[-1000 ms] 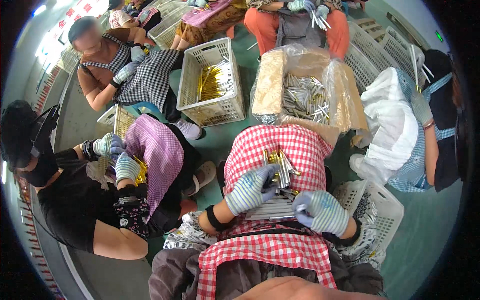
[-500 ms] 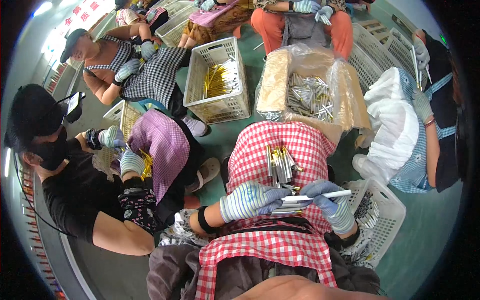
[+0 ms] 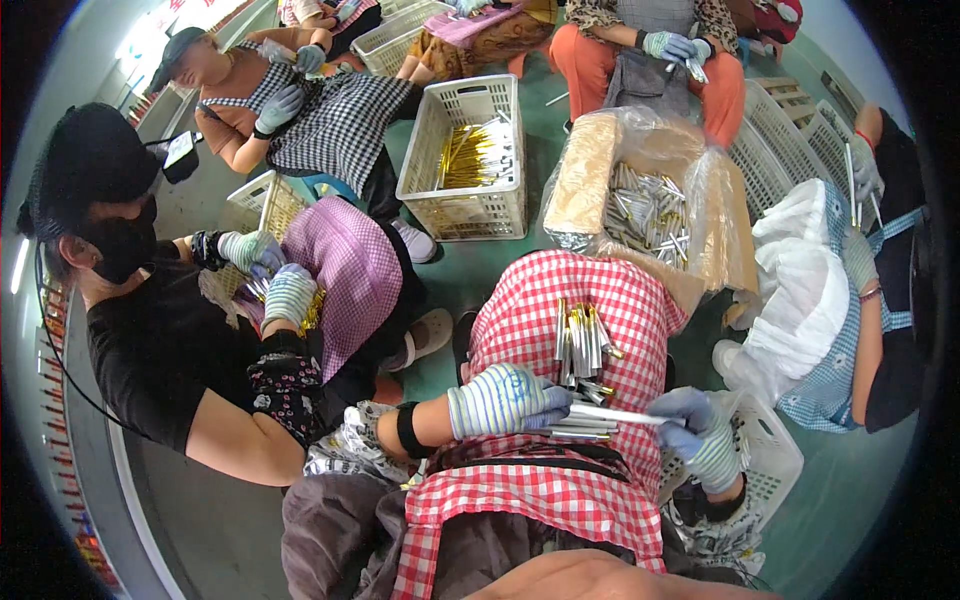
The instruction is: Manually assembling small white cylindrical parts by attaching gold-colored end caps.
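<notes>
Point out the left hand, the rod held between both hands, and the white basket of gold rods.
left hand (image 3: 505, 400), head view, back of the striped glove.
rod (image 3: 612, 413), head view, mid-shaft between the hands.
white basket (image 3: 470, 212), head view, near wall.

Open brown carton (image 3: 590, 180) lined with clear plastic, ahead beside the white basket (image 3: 470, 205).

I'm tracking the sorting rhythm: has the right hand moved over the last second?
Yes. The right hand has slid off the pile of metal tubes on the red checked apron, out toward the white basket on the person's right, holding one tube.
</notes>
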Available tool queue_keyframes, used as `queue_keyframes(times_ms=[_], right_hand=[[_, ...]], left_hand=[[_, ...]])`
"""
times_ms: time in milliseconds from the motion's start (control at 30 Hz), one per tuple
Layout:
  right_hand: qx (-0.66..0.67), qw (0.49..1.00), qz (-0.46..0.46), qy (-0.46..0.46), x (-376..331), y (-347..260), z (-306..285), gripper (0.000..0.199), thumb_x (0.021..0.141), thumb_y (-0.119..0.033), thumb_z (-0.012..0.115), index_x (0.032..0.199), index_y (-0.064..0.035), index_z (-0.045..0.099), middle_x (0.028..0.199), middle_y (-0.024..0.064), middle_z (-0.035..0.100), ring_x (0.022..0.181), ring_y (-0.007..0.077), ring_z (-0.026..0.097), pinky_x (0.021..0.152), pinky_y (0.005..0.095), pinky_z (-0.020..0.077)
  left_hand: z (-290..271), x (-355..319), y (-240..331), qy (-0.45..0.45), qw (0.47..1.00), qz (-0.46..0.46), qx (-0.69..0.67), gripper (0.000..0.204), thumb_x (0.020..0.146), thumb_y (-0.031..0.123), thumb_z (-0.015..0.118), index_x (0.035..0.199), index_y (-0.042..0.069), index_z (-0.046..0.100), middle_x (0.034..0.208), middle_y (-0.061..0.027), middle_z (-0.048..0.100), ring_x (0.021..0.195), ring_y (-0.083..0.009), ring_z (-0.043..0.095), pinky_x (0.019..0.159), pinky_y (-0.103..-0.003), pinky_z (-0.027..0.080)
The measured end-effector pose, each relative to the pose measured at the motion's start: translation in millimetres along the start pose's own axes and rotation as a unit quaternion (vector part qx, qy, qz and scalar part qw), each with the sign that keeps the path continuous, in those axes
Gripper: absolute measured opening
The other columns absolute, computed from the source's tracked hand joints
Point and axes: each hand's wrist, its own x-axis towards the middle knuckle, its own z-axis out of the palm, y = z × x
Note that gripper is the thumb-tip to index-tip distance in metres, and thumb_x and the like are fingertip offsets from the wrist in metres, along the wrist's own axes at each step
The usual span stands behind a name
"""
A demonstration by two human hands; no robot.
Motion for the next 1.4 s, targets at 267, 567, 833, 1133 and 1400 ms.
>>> queue_keyframes(times_ms=[267, 567, 833, 1133, 1400], right_hand=[[-0.552, 0.774, -0.29, -0.108, 9, -6, 18, 0.028, 0.08, -0.027, 0.072, 0.102, -0.0145, 0.059, 0.061, 0.0029, 0.049, 0.045, 0.0217, 0.052, 0.039, 0.0378, 0.0386], [-0.554, 0.78, -0.28, -0.084, 15, -11, 34, 0.023, 0.083, -0.027, 0.07, 0.095, -0.0105, 0.061, 0.058, 0.0028, 0.049, 0.044, 0.0212, 0.053, 0.039, 0.0371, 0.0387], [-0.432, 0.889, -0.119, -0.093, 11, -7, 46, 0.02, 0.089, -0.026, 0.065, 0.09, -0.0068, 0.064, 0.067, 0.0131, 0.063, 0.055, 0.0303, 0.062, 0.051, 0.0413, 0.0473], [-0.359, 0.928, -0.008, -0.099, 20, -5, 60, 0.028, 0.094, -0.03, 0.051, 0.094, -0.0074, 0.068, 0.072, 0.0181, 0.065, 0.066, 0.0346, 0.066, 0.065, 0.0461, 0.052], [-0.447, 0.88, -0.159, -0.019, 41, -14, 29, 0.017, 0.089, -0.022, 0.063, 0.095, -0.0061, 0.066, 0.067, 0.0131, 0.062, 0.059, 0.0325, 0.062, 0.057, 0.0431, 0.0488]], left_hand=[[-8, -5, 14, -0.033, 0.991, -0.019, -0.127, 0.041, 0.092, 0.022, 0.063, 0.127, 0.004, 0.054, 0.11, -0.0141, 0.069, 0.091, -0.0292, 0.07, 0.083, -0.037, 0.056], [-19, -4, 7, 0.102, 0.975, -0.124, -0.152, 0.03, 0.097, 0.023, 0.057, 0.121, 0.005, 0.058, 0.084, -0.0133, 0.068, 0.075, -0.0291, 0.069, 0.068, -0.037, 0.054], [-20, 1, 9, 0.041, 0.989, -0.085, 0.115, 0.031, 0.09, 0.021, 0.058, 0.118, 0.01, 0.056, 0.063, -0.0075, 0.059, 0.052, -0.0255, 0.062, 0.047, -0.039, 0.048], [-9, 2, -8, 0.005, 0.984, -0.073, 0.16, 0.037, 0.089, 0.019, 0.06, 0.125, 0.012, 0.056, 0.076, -0.0084, 0.067, 0.057, -0.0232, 0.065, 0.047, -0.035, 0.051], [-61, 24, -18, 0.038, 0.975, -0.198, -0.092, 0.038, 0.094, 0.033, 0.055, 0.11, 0.001, 0.066, 0.078, -0.0102, 0.067, 0.069, -0.0238, 0.066, 0.065, -0.032, 0.051]])
